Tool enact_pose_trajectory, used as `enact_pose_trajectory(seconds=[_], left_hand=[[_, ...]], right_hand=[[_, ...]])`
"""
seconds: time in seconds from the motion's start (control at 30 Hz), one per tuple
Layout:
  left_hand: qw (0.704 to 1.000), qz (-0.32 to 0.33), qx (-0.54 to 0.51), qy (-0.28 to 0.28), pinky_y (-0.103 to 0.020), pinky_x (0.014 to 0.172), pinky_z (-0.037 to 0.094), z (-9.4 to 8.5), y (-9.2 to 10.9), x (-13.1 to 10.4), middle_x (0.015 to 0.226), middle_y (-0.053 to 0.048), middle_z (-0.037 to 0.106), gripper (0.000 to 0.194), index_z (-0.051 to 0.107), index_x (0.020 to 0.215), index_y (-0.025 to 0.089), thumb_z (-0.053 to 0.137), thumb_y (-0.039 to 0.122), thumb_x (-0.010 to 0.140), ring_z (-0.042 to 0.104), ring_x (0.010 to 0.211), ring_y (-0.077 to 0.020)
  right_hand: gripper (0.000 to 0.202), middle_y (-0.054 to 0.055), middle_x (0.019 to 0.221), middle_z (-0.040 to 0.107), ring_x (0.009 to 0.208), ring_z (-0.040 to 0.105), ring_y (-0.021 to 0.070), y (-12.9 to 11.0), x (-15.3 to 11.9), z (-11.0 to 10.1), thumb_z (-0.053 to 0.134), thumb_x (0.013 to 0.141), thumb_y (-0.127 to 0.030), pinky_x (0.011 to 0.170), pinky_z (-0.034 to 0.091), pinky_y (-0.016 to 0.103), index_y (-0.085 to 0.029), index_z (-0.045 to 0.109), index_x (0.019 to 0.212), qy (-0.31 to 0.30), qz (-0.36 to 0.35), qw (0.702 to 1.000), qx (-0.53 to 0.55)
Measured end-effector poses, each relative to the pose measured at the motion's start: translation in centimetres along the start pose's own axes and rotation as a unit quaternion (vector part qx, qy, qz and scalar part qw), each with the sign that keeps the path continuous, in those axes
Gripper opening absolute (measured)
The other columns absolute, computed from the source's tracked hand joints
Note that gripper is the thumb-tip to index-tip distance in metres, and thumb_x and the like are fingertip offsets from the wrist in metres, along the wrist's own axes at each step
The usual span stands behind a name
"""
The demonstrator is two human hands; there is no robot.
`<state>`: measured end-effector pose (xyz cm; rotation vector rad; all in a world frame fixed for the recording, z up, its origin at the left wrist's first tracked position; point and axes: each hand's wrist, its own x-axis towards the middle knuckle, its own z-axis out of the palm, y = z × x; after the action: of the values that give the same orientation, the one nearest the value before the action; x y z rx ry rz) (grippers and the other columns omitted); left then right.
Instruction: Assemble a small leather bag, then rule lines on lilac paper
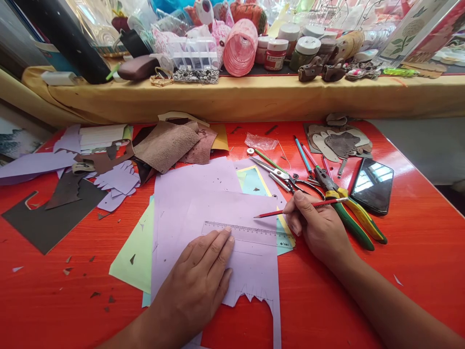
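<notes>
A sheet of purple paper [210,206] with a jagged cut lower edge lies on other sheets. Across it rests a clear ruler [254,233], and thin pencil lines show below the ruler. My left hand [199,271] lies flat, its fingertips on the ruler's left part and the palm on the paper. My right hand [316,225] holds a red pencil [271,214] between thumb and fingers, the tip pointing left, above the ruler. This hand is by the ruler's right end, just below the handles of the scissors [278,173].
Pliers [348,208] and a phone [373,185] lie right of the right hand. Leather pieces [167,143] and purple scraps [118,179] are at the back left; cut shapes [343,143] at the back right. Jars [276,54] stand on a raised shelf.
</notes>
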<state>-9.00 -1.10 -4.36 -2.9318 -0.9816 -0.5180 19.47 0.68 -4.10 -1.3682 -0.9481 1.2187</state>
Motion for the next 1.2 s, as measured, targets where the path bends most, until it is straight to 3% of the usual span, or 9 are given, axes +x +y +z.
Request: enact_pose_trajectory(seconds=[1.2], left_hand=[[1.0, 0.0, -0.002, 0.001, -0.046, 0.111, 0.047, -0.12, 0.01, 0.08, 0.151, -0.017, 0.065, 0.042, 0.062, 0.146, 0.005, 0.046, 0.016, 0.108, 0.06, 0.133, -0.0312]], right_hand=[[0.052, -0.003, 0.048, 0.051, 0.045, 0.046, 0.0132, -0.72, -0.14, 0.33, 0.065, 0.1, -0.067, 0.044, 0.038, 0.027, -0.02, 0.07, 0.077, 0.001, -0.014, 0.999, -0.028]])
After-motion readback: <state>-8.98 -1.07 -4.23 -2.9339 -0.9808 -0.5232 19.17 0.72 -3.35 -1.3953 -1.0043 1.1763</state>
